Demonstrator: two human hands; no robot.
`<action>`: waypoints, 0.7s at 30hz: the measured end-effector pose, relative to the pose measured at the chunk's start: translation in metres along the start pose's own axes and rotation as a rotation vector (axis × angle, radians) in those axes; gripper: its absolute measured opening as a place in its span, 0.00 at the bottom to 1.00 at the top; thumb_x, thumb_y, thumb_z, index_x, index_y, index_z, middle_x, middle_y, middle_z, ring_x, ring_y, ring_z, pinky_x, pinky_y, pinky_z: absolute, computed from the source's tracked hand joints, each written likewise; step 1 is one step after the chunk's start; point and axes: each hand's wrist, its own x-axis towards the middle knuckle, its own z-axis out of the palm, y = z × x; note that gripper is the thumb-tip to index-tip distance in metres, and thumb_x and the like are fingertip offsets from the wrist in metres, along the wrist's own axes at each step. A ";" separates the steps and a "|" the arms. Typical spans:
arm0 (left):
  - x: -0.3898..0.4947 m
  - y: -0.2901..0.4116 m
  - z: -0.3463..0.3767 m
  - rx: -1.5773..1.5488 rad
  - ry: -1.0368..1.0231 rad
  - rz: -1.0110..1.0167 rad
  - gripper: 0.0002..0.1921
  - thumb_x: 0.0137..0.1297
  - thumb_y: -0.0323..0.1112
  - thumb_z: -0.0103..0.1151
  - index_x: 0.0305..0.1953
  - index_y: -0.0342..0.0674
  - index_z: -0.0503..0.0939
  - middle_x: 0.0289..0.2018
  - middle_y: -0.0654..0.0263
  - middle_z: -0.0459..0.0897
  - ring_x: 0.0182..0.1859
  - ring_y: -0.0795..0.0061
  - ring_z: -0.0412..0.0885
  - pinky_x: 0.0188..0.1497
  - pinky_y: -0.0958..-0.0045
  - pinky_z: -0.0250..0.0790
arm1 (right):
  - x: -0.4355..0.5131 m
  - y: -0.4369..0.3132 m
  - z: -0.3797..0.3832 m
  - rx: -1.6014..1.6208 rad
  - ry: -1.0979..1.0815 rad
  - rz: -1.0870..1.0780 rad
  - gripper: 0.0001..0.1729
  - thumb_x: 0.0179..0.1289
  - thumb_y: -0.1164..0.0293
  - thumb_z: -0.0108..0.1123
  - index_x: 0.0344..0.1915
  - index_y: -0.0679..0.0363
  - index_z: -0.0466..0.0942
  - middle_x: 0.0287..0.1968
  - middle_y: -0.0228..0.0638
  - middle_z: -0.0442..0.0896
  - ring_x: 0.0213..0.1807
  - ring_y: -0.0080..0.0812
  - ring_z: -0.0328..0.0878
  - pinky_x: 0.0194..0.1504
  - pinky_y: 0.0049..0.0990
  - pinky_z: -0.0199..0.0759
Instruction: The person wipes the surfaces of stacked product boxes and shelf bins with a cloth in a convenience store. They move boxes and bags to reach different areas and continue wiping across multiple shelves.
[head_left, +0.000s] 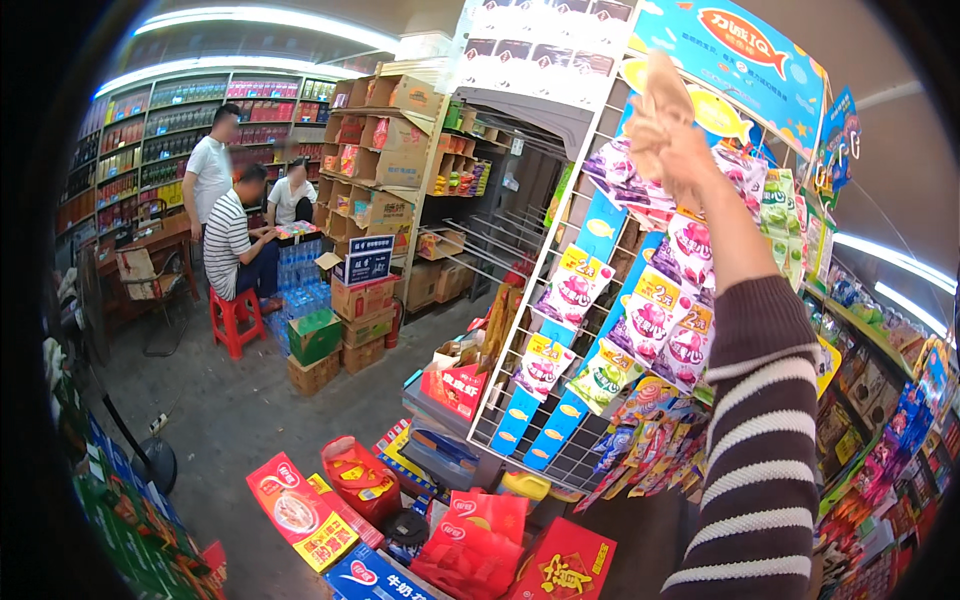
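Note:
My right hand (686, 161) is raised, in a dark sleeve with white stripes, at the upper part of a white wire display rack (501, 375). In its fingers is a crumpled beige cloth (666, 88), somewhat blurred. The cloth overlaps yellow fish-shaped cards (720, 114) below a blue printed header board (750, 71). Purple candy bags (574, 285) hang on blue strips (517, 420) around and below the hand. A green candy bag (606, 375) hangs lower down. My left hand is out of view.
Red gift boxes (566, 562) and red bags (472, 544) stand low in front. Three people (236, 225) are around stacked water bottles (300, 289), one on a red stool (236, 322). Cartons (367, 322) and a fan base (155, 463) stand on the floor. Packed shelves (862, 405) line the right.

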 end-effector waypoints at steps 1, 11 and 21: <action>0.004 -0.007 0.002 -0.027 0.025 0.045 0.25 0.62 0.56 0.34 0.59 0.61 0.65 0.54 0.54 0.73 0.52 0.49 0.73 0.55 0.53 0.60 | 0.000 0.012 0.009 0.054 -0.065 -0.024 0.10 0.61 0.75 0.48 0.40 0.61 0.76 0.39 0.41 0.79 0.39 0.33 0.77 0.41 0.32 0.71; 0.020 -0.021 0.008 -0.119 0.088 0.244 0.23 0.63 0.53 0.40 0.56 0.54 0.70 0.52 0.53 0.74 0.51 0.53 0.73 0.55 0.57 0.60 | -0.083 0.053 0.043 -0.752 0.076 -0.642 0.16 0.47 0.65 0.59 0.40 0.51 0.79 0.51 0.33 0.70 0.50 0.36 0.67 0.51 0.41 0.60; 0.003 -0.019 0.000 -0.134 0.102 0.279 0.22 0.63 0.52 0.46 0.54 0.49 0.73 0.49 0.52 0.76 0.51 0.58 0.74 0.57 0.63 0.61 | 0.005 0.023 -0.095 -0.422 0.144 -0.231 0.15 0.47 0.64 0.59 0.38 0.50 0.80 0.44 0.31 0.81 0.48 0.33 0.76 0.51 0.30 0.66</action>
